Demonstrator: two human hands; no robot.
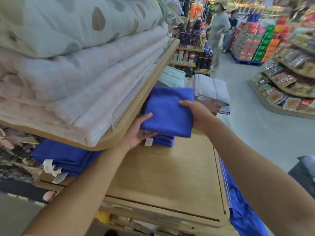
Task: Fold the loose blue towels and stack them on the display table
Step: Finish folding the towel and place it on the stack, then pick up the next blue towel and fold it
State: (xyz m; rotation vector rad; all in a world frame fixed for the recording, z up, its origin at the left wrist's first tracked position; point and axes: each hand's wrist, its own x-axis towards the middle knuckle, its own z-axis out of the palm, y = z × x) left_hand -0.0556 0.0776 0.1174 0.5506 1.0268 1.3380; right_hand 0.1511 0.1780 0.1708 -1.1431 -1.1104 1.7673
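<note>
A folded blue towel (pixel 167 110) is held between both my hands just above a small stack of folded blue towels (pixel 163 140) at the back of the wooden display table (pixel 170 181). My left hand (pixel 139 132) grips its near left corner, thumb on top. My right hand (pixel 196 114) holds its right edge. A second pile of folded blue towels (pixel 66 155) with white tags lies at the table's left, under the upper shelf. Loose blue cloth (pixel 242 212) hangs off the table's right side.
An upper wooden shelf (pixel 144 99) loaded with folded quilts overhangs the table on the left. Grey and mint towels (pixel 211 89) lie beyond the blue stack. Two people (pixel 219 26) stand far down the aisle between stocked shelves (pixel 289 79).
</note>
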